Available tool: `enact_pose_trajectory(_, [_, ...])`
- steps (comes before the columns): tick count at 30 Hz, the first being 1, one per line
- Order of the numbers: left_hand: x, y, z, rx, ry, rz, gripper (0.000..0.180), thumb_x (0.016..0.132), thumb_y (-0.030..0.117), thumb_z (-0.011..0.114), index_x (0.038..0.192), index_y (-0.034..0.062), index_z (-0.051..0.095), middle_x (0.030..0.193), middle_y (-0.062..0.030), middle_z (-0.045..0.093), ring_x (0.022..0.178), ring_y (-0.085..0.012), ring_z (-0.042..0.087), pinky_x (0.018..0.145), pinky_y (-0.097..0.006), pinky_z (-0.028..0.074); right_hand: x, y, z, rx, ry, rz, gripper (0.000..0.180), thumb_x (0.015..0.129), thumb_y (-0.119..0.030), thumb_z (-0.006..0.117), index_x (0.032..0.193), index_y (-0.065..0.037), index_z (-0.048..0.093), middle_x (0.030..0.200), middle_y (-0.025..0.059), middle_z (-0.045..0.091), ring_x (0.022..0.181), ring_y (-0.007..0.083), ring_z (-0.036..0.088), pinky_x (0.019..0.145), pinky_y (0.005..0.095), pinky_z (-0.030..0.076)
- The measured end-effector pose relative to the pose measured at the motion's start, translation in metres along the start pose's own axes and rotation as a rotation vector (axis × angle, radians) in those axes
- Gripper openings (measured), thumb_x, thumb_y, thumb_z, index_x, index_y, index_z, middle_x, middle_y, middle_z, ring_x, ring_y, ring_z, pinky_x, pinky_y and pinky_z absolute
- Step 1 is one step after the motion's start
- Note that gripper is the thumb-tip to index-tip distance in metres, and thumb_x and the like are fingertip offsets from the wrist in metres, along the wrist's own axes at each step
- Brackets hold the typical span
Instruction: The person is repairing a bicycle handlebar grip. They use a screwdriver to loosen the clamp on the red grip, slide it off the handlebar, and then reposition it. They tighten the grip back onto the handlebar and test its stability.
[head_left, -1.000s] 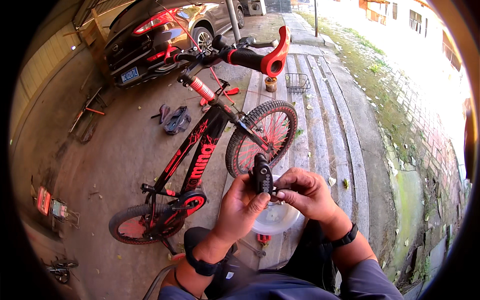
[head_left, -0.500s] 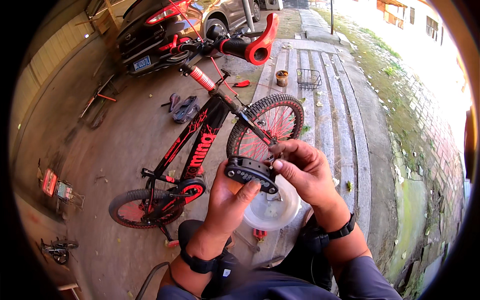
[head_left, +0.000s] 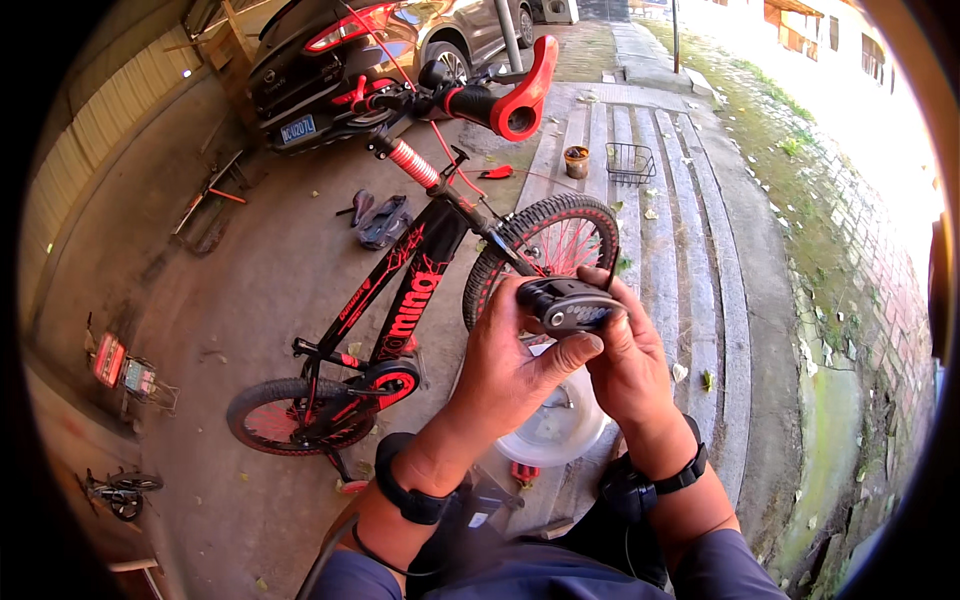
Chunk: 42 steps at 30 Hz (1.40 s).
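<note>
My left hand and my right hand together hold a small black bicycle part, probably a pedal, raised in front of me. My left thumb presses along its underside while my right fingers wrap its far side. Both wrists wear black bands. Just beyond my hands stands a black and red bicycle on the concrete, its spoked wheel behind the part and its red-tipped handlebar toward the top.
A white round bowl lies on the ground under my hands. A dark car is parked behind the bicycle. A wire basket and a small pot sit on the steps. Dark shoes lie left of the frame.
The black part has turned from upright to lying flat and sits higher between my hands. My left thumb has slid under it, and my view has shifted closer.
</note>
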<state>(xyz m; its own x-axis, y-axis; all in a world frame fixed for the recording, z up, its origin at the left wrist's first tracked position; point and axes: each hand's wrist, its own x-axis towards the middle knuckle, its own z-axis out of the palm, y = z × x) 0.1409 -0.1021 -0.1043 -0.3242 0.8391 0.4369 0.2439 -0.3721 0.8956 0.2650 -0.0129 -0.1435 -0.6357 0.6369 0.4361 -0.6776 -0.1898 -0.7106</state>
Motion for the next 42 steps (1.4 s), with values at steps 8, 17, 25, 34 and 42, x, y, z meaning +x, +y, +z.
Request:
enact_pose_trajectory(8, [0.097, 0.058, -0.067, 0.950, 0.196, 0.785, 0.054, 0.088, 0.038, 0.077, 0.122, 0.0003, 0.059, 0.122, -0.0135, 0.062, 0.114, -0.0270, 0.059, 0.098, -0.036, 0.045, 0.017, -0.012, -0.020, 0.060, 0.055, -0.099, 0.053, 0.102, -0.032, 0.057, 0.145, -0.004, 0.040, 0.130, 0.0145, 0.061, 0.118, 0.0268, 0.064, 0.094, 0.0476, 0.057])
enact_pose_trajectory(17, [0.148, 0.053, -0.066, 0.882, 0.064, 0.878, 0.048, 0.082, 0.032, 0.081, 0.114, 0.0016, 0.061, 0.110, -0.0144, 0.065, 0.101, -0.0341, 0.063, 0.090, -0.043, 0.050, 0.026, -0.018, -0.024, 0.089, 0.078, -0.137, 0.052, 0.100, -0.034, 0.061, 0.140, -0.006, 0.044, 0.117, 0.0115, 0.064, 0.104, 0.0240, 0.066, 0.090, 0.0405, 0.056])
enact_pose_trajectory(25, [0.156, 0.045, -0.066, 0.824, 0.088, 0.886, 0.044, 0.081, 0.028, 0.081, 0.112, 0.0032, 0.061, 0.105, -0.0126, 0.065, 0.096, -0.0333, 0.063, 0.086, -0.042, 0.050, 0.035, -0.020, -0.022, 0.064, 0.190, -0.132, 0.054, 0.101, -0.044, 0.055, 0.138, -0.006, 0.045, 0.108, 0.0147, 0.064, 0.094, 0.0244, 0.067, 0.082, 0.0388, 0.058])
enact_pose_trajectory(34, [0.165, 0.048, -0.083, 0.790, -0.057, 0.860, 0.048, 0.083, 0.034, 0.080, 0.116, 0.0037, 0.062, 0.111, -0.0124, 0.065, 0.104, -0.0325, 0.064, 0.091, -0.040, 0.051, 0.061, -0.026, -0.001, 0.096, 0.178, -0.138, 0.058, 0.104, -0.053, 0.042, 0.136, -0.004, 0.046, 0.101, 0.0149, 0.063, 0.082, 0.0222, 0.066, 0.069, 0.0323, 0.057])
enact_pose_trajectory(42, [0.165, 0.040, -0.086, 0.761, -0.040, 0.896, 0.048, 0.086, 0.033, 0.078, 0.120, 0.0032, 0.063, 0.114, -0.0122, 0.065, 0.104, -0.0306, 0.064, 0.092, -0.038, 0.051, 0.076, -0.026, 0.015, 0.114, 0.223, -0.099, 0.061, 0.105, -0.054, 0.039, 0.133, -0.001, 0.049, 0.096, 0.0140, 0.064, 0.075, 0.0205, 0.066, 0.065, 0.0309, 0.057])
